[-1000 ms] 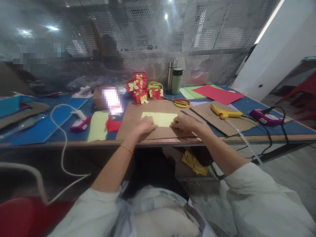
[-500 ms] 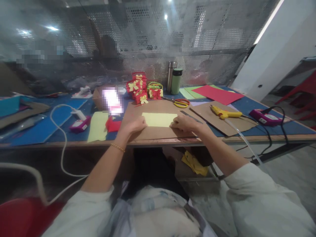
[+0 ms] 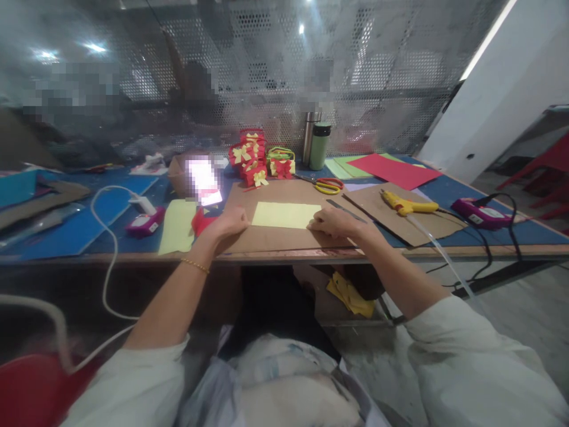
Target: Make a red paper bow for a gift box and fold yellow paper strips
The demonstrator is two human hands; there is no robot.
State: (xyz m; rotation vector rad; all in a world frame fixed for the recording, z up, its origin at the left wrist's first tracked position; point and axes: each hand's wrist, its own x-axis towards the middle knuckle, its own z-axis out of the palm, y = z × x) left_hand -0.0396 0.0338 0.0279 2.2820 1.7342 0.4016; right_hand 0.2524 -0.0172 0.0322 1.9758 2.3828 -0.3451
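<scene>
A pale yellow paper rectangle (image 3: 285, 214) lies on a brown cardboard sheet (image 3: 284, 237) at the table's front. My right hand (image 3: 332, 222) rests with its fingertips pressed on the paper's right edge. My left hand (image 3: 226, 224) is off the paper, curled over the cardboard's left edge beside a red paper piece (image 3: 201, 220). Whether it holds anything is not visible.
Red and yellow gift boxes (image 3: 255, 160) and two flasks (image 3: 316, 145) stand at the back. Scissors (image 3: 326, 185), a yellow glue gun (image 3: 406, 205) on a second cardboard, a red sheet (image 3: 391, 170), a magenta device (image 3: 475, 212) and a white cable (image 3: 109, 237) surround the work area.
My left hand has slid left off the yellow paper to the cardboard's left edge near the red piece. My right hand has stayed on the paper's right edge.
</scene>
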